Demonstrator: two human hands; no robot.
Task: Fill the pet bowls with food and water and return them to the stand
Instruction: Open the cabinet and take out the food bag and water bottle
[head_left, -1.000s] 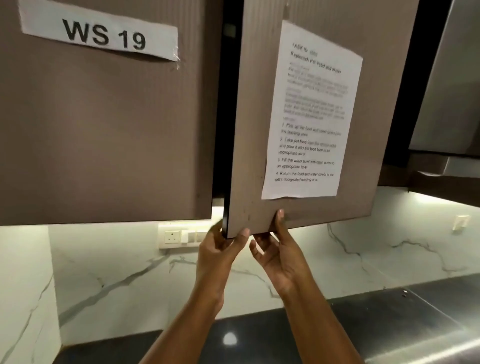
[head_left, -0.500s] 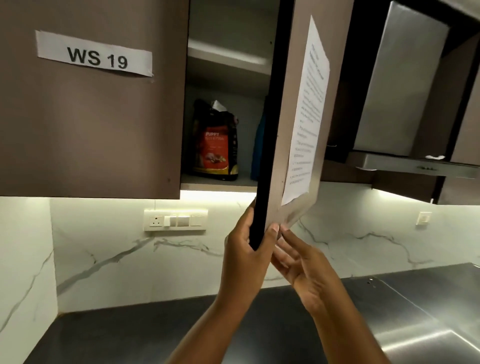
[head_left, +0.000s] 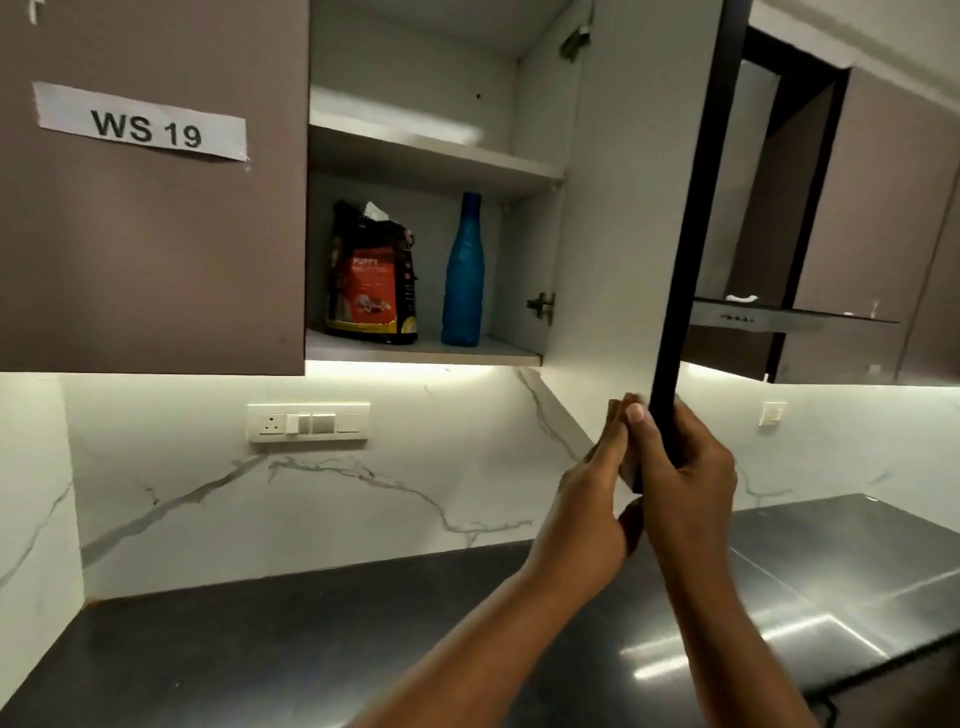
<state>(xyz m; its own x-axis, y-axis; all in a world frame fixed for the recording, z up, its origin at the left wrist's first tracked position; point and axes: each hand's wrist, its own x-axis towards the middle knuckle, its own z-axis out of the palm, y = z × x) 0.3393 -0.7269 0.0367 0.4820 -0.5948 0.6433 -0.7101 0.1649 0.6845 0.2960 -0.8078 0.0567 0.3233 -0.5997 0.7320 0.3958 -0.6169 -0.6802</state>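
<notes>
A black and red bag of puppy food (head_left: 373, 283) stands on the lower shelf of the open wall cupboard. A blue bottle (head_left: 464, 275) stands upright just to its right. The cupboard door (head_left: 623, 218) is swung wide open, its pale inner face toward me. My left hand (head_left: 597, 493) and my right hand (head_left: 685, 467) both grip the door's bottom corner, one on each side of its dark edge. No pet bowls are in view.
A shut cupboard door labelled WS 19 (head_left: 150, 208) is on the left. A switch panel (head_left: 309, 422) sits on the marble backsplash. A dark countertop (head_left: 260, 649) runs below, with a steel hob (head_left: 841, 597) at right under a range hood (head_left: 769, 317).
The cupboard door has swung from nearly shut to fully open, with both hands following its lower corner to the right. The food bag and blue bottle have come into sight.
</notes>
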